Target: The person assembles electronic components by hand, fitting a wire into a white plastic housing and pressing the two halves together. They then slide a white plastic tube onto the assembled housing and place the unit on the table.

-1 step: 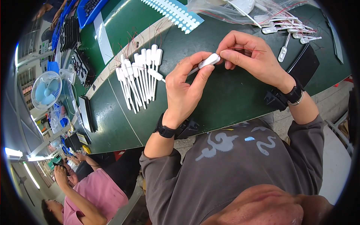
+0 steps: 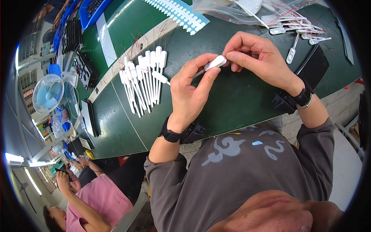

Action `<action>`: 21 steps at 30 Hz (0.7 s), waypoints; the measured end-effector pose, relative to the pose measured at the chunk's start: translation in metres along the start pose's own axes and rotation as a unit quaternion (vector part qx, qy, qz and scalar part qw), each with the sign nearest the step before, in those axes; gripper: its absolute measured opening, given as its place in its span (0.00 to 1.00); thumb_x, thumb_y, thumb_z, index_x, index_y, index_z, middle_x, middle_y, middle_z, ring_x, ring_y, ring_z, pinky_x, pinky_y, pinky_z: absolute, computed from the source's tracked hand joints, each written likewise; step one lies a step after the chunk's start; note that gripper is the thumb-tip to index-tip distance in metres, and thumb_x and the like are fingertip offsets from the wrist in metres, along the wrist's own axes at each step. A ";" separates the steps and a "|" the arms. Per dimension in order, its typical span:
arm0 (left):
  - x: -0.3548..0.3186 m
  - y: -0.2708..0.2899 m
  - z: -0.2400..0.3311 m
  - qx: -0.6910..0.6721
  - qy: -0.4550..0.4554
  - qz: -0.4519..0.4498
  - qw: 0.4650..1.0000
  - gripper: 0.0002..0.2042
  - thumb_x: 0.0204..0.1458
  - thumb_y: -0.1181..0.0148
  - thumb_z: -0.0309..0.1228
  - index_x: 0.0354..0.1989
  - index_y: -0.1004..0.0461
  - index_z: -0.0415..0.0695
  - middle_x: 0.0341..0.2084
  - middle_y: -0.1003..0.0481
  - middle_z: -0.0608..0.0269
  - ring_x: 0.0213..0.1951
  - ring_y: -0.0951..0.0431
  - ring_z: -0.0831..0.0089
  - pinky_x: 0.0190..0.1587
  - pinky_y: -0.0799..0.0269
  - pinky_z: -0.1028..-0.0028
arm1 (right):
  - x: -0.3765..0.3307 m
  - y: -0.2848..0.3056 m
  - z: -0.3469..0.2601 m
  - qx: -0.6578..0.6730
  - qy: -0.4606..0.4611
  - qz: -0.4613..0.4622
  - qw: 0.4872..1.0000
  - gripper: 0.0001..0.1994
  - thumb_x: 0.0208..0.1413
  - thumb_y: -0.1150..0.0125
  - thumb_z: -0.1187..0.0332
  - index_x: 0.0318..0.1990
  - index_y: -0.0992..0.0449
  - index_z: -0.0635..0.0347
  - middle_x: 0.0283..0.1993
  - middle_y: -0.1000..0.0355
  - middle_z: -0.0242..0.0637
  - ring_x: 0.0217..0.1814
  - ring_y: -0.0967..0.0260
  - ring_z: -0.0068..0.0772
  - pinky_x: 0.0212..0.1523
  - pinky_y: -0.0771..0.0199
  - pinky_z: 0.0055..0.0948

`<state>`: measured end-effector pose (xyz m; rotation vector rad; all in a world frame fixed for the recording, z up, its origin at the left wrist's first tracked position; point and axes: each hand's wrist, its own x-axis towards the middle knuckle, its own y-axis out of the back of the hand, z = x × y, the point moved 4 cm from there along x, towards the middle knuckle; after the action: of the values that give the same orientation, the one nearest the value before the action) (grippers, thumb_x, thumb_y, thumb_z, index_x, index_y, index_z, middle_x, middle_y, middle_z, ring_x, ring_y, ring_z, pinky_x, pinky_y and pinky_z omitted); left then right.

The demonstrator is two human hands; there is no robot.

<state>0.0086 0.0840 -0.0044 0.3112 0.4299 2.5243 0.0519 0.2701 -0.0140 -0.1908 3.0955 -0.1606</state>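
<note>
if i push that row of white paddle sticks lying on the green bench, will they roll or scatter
The white paddle sticks look thin and plastic, so probably light; a nudge would likely scatter them. Their flat, wide heads should keep them from rolling far. The slim stems may flex a little. The one pinched between the left hand and right hand seems to hold its shape.

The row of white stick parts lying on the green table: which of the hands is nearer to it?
Left. The left hand is just right of the row of white stick parts, while the right hand is farther right, beyond the small white piece both hands hold.
</note>
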 end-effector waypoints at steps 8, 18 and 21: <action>-0.001 0.000 -0.001 -0.048 0.020 0.003 0.999 0.12 0.55 0.35 0.23 0.48 0.21 0.39 0.39 0.20 0.61 0.43 0.20 0.75 0.49 0.24 0.75 | -0.002 -0.004 -0.004 -0.006 0.016 0.000 1.000 0.05 0.65 0.44 0.71 0.42 0.27 0.63 0.37 0.25 0.31 0.35 0.28 0.17 0.39 0.27 0.18; -0.005 -0.003 0.005 -0.037 0.015 0.007 0.999 0.11 0.54 0.35 0.20 0.45 0.25 0.37 0.45 0.19 0.55 0.46 0.19 0.73 0.51 0.24 0.74 | -0.001 -0.004 -0.007 -0.128 0.101 0.010 0.987 0.05 0.65 0.45 0.71 0.42 0.27 0.63 0.35 0.26 0.30 0.35 0.29 0.17 0.38 0.28 0.18; -0.005 -0.005 0.004 -0.051 0.021 0.005 0.998 0.12 0.54 0.34 0.20 0.45 0.27 0.36 0.45 0.19 0.54 0.46 0.19 0.73 0.52 0.24 0.74 | -0.001 -0.004 -0.007 -0.101 0.086 0.012 0.991 0.05 0.65 0.44 0.71 0.42 0.27 0.64 0.35 0.26 0.30 0.34 0.29 0.17 0.37 0.29 0.18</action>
<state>0.0163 0.0864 -0.0035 0.2227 0.3157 2.5558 0.0534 0.2672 -0.0063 -0.1529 3.2823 0.1450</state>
